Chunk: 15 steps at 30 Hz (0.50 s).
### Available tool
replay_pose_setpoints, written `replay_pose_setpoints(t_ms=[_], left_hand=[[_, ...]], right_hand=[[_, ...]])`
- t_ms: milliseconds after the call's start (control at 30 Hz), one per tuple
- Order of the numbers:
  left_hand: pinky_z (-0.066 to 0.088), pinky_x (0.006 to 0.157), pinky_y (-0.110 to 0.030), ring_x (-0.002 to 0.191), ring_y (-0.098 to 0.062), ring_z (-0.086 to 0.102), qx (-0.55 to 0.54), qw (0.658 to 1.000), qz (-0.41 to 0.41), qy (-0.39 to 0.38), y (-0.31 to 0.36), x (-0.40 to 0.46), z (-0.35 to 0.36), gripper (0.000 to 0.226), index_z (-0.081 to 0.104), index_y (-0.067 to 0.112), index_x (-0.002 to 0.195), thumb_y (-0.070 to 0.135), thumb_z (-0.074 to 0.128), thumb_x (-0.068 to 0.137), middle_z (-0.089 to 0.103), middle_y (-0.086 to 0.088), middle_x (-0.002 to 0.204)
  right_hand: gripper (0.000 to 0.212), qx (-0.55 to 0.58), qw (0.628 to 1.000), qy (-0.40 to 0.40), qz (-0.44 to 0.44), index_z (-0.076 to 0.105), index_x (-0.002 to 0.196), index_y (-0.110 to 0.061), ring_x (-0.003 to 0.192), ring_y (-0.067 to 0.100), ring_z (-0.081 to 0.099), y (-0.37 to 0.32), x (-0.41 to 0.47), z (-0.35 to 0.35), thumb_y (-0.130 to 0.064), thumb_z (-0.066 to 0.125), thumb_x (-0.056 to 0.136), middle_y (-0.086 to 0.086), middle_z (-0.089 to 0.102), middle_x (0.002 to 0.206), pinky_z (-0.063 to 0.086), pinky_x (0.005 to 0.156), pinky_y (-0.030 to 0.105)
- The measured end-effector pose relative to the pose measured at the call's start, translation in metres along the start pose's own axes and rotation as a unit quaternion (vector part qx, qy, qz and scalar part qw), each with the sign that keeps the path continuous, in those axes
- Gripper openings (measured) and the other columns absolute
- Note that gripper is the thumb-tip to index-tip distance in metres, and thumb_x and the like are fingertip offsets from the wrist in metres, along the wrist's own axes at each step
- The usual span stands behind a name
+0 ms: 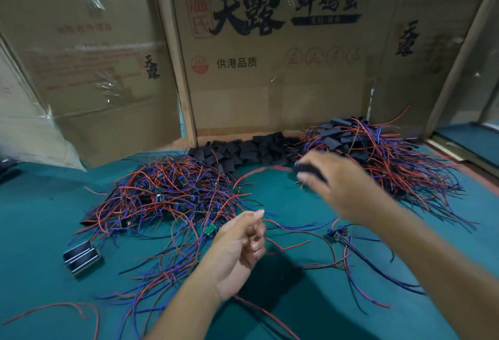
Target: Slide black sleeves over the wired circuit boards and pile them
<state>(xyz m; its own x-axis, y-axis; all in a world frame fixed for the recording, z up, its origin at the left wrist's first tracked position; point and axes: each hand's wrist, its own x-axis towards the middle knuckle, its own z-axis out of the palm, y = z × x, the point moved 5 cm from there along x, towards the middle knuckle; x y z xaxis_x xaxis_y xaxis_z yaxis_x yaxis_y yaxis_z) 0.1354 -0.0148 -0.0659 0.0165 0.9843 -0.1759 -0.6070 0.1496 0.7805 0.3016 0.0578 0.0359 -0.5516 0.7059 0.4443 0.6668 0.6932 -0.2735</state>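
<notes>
On the green bench [40, 218], a big pile of bare wired boards [167, 193] is still waiting left of the black sleeves [243, 150], the left hand [240, 245] is pinching a red wire [286, 248], and the blurry right hand [332, 185] is gripping a sleeved board [310, 171], lying about sideways, near the finished pile [378, 150] on the right.

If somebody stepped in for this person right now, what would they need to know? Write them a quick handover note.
Right hand: extended toward the finished pile at the right rear, gripping a black sleeved piece; blurred with motion.
Left hand: fingers curled, pinching a red wire.
Empty black sleeves: heaped along the cardboard wall.
Unsleeved wired boards: big tangle on the left, one loose board under the right forearm.
Done: a sizeable sleeved pile.
Left: sleeve the remaining tangle and pile it.
</notes>
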Motion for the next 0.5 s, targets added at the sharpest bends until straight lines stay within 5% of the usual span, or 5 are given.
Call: replay_pose_setpoints(t_ms=[100, 333, 500], left_hand=[[0.017, 0.05, -0.025, 0.045, -0.011, 0.028, -0.021, 1.0, -0.003, 0.018, 0.0, 0.001, -0.004, 0.023, 0.046, 0.015, 0.074, 0.018, 0.069, 0.076, 0.04, -0.002, 0.062], [0.014, 0.052, -0.027, 0.047, -0.011, 0.026, -0.038, 0.999, 0.008, 0.001, 0.002, -0.001, -0.006, 0.021, 0.047, 0.014, 0.073, 0.022, 0.065, 0.08, 0.037, -0.002, 0.063], [0.014, 0.048, -0.025, 0.044, -0.01, 0.024, -0.059, 0.998, 0.023, -0.03, 0.005, -0.001, -0.004, 0.021, 0.051, 0.011, 0.077, 0.023, 0.068, 0.078, 0.035, -0.001, 0.062]], right_hand=[[0.018, -0.058, 0.996, 0.074, 0.01, 0.059, 0.11, -0.014, 0.098, 0.025, 0.053, 0.042, 0.045, -0.031, -0.025, 0.053, 0.098, 0.006, 0.059, 0.103, 0.044, 0.085, 0.039], [0.009, -0.174, 0.972, 0.067, 0.143, 0.067, 0.094, -0.021, 0.086, 0.032, 0.061, 0.135, 0.115, -0.05, -0.024, 0.06, 0.089, 0.008, 0.069, 0.092, 0.052, 0.072, 0.038], [0.025, -0.208, 0.952, 0.095, 0.205, 0.068, 0.115, -0.021, 0.095, 0.038, 0.063, 0.17, 0.122, -0.033, -0.023, 0.053, 0.095, 0.015, 0.069, 0.107, 0.053, 0.077, 0.042]])
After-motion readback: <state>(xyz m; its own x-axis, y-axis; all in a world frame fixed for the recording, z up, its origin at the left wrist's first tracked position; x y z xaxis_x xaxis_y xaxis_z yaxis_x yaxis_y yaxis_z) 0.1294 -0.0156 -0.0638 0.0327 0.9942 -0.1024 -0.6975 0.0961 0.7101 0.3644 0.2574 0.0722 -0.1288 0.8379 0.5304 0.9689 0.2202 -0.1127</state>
